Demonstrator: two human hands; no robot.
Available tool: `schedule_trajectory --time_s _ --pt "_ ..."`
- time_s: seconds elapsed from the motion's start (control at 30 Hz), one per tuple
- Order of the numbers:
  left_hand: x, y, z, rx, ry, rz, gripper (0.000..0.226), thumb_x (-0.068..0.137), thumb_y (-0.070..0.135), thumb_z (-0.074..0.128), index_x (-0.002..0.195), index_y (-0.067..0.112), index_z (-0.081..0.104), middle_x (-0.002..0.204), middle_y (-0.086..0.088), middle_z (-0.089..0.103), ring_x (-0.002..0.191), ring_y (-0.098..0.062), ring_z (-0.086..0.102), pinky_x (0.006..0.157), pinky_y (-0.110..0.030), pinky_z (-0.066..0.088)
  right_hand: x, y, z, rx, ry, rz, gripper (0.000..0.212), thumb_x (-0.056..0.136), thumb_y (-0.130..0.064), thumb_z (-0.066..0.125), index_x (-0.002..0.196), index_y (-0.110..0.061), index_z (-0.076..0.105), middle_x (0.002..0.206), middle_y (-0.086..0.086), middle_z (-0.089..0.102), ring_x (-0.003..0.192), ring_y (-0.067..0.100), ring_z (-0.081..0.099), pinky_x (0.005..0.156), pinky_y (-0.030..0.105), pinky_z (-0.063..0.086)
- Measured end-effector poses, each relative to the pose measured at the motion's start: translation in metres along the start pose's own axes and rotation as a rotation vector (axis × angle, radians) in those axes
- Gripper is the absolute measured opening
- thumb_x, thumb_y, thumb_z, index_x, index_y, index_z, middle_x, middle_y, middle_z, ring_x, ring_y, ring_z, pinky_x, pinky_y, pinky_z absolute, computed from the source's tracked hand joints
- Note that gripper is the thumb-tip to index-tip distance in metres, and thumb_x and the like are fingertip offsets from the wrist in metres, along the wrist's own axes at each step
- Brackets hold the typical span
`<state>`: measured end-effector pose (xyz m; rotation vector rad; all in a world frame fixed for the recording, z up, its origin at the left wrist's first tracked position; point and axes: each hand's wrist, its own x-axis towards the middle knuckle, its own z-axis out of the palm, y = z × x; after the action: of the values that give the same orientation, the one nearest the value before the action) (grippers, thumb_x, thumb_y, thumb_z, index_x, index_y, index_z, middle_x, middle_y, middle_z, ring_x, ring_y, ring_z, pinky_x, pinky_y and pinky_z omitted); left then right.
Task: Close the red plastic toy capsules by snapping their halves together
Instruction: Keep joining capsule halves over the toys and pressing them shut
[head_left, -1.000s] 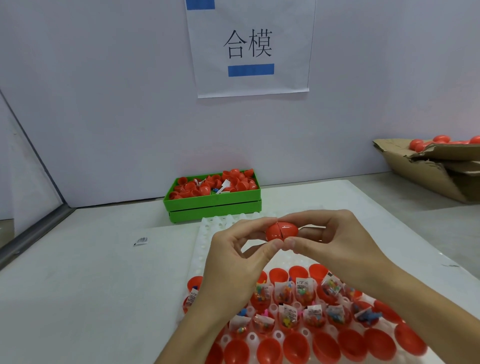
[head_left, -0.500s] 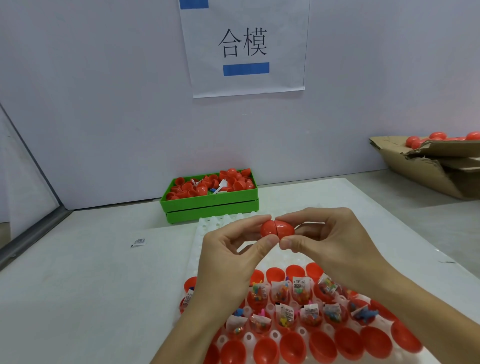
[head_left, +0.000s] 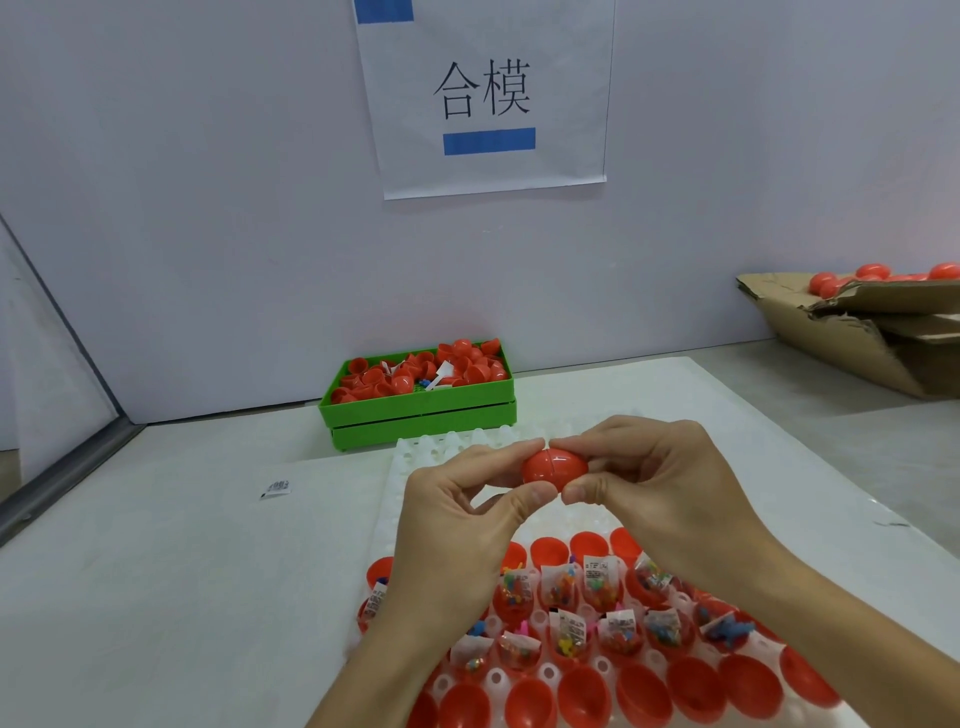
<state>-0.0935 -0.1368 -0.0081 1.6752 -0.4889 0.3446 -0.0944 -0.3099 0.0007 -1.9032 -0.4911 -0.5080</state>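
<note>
left hand (head_left: 457, 525), right hand (head_left: 660, 488) pinching red capsule (head_left: 553, 466), above white tray (head_left: 415, 457)

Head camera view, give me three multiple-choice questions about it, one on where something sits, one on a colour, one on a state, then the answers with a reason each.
1. Where is the green tray?
A. Against the back wall, beyond the hands
B. Inside the cardboard box
C. On top of the white tray

2. What colour is the bar under the characters on the paper sign?
A. Red
B. Blue
C. Green

3. How is the red capsule held?
A. Lying free on the table
B. In the left hand alone
C. Pinched by both hands, halves together

Answers:
1 A, it stands by the wall behind the white tray.
2 B, the bar is blue.
3 C, the left hand and right hand pinch it, showing only a thin seam.
</note>
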Motion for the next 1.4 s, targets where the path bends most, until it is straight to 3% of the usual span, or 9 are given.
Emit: schedule_trajectory --time_s 0.13,0.33,0.47,0.53,0.73,0.97,1.13,1.3,1.4 --pt "0.000 -0.001 0.002 0.017 0.024 0.000 0.028 0.067 0.032 0.074 0.092 0.044 0.071 0.087 0.022 0.074 0.091 0.004 0.067 0.069 -0.004 0.049 -0.001 0.002 0.001 0.002 -0.010 0.016 0.031 0.071 -0.011 0.081 0.101 -0.020 0.078 0.080 -0.012 0.071 0.081 0.009 0.067 0.075 0.021 0.057" --pt "0.000 -0.003 0.002 0.027 0.043 0.001 0.026 0.067 0.036 0.074 0.092 0.042 0.071 0.089 0.021 0.073 0.089 -0.001 0.068 0.071 -0.006 0.050 0.000 -0.002 -0.001 0.127 -0.053 0.006 0.032 0.068 -0.024 0.076 0.099 -0.033 0.074 0.086 -0.007 0.072 0.082 0.019 0.069 0.077 0.027 0.060" --pt "0.000 -0.003 0.002 0.026 0.048 -0.004 0.026 0.069 0.039 0.074 0.094 0.040 0.070 0.090 0.021 0.073 0.091 -0.001 0.068 0.073 -0.007 0.049 -0.002 -0.001 -0.002 0.152 -0.076 0.012 0.042 0.077 -0.002 0.077 0.112 -0.025 0.070 0.085 -0.002 0.074 0.077 0.018 0.074 0.077 0.022 0.059" --pt "0.000 -0.002 0.003 0.026 0.035 -0.003 0.026 0.071 0.037 0.074 0.096 0.039 0.071 0.090 0.020 0.073 0.091 -0.002 0.068 0.074 -0.008 0.050 -0.002 -0.001 -0.003 0.131 -0.046 0.008 0.043 0.077 0.004 0.077 0.105 -0.028 0.070 0.084 -0.005 0.076 0.073 0.014 0.074 0.073 0.017 0.057" --pt "-0.001 0.002 -0.001 0.033 -0.026 0.015 0.037 0.069 0.028 0.076 0.105 0.037 0.070 0.094 0.019 0.073 0.095 0.001 0.067 0.074 -0.008 0.052 0.000 -0.003 -0.004 0.097 -0.014 -0.022 0.038 0.074 0.001 0.079 0.090 -0.033 0.072 0.075 -0.009 0.076 0.064 0.011 0.071 0.066 0.015 0.056" --pt "-0.001 -0.004 0.000 0.193 0.054 0.056 0.042 0.076 0.000 0.078 0.094 0.037 0.073 0.089 0.021 0.070 0.089 0.004 0.064 0.071 -0.005 0.048 -0.001 -0.006 -0.001 0.069 -0.039 0.015 0.038 0.074 -0.001 0.080 0.086 -0.036 0.073 0.076 -0.018 0.075 0.061 0.006 0.071 0.061 0.014 0.056" --pt "-0.001 -0.008 0.002 0.322 0.060 0.137 0.033 0.078 -0.006 0.074 0.098 0.020 0.079 0.078 0.014 0.069 0.085 0.001 0.063 0.073 -0.008 0.048 -0.002 -0.005 0.001 0.030 -0.068 0.030 0.043 0.079 0.002 0.076 0.088 -0.040 0.071 0.068 -0.027 0.070 0.062 0.004 0.072 0.058 0.012 0.055" --pt "-0.004 -0.010 0.004 0.406 0.049 0.223 0.033 0.081 -0.009 0.071 0.104 0.013 0.078 0.079 0.010 0.066 0.082 0.002 0.062 0.072 -0.006 0.047 -0.004 -0.002 0.001 0.011 -0.067 0.027 0.050 0.081 0.009 0.071 0.089 -0.041 0.071 0.073 -0.017 0.074 0.058 0.004 0.071 0.056 0.013 0.055" --pt "-0.005 -0.011 0.006 0.434 0.044 0.247 0.033 0.081 -0.012 0.069 0.108 0.007 0.076 0.078 0.008 0.064 0.079 0.009 0.061 0.071 -0.003 0.045 -0.005 0.001 0.001 -0.020 -0.076 0.005 0.053 0.082 0.011 0.068 0.092 -0.041 0.070 0.069 -0.020 0.073 0.056 0.002 0.070 0.054 0.013 0.055"
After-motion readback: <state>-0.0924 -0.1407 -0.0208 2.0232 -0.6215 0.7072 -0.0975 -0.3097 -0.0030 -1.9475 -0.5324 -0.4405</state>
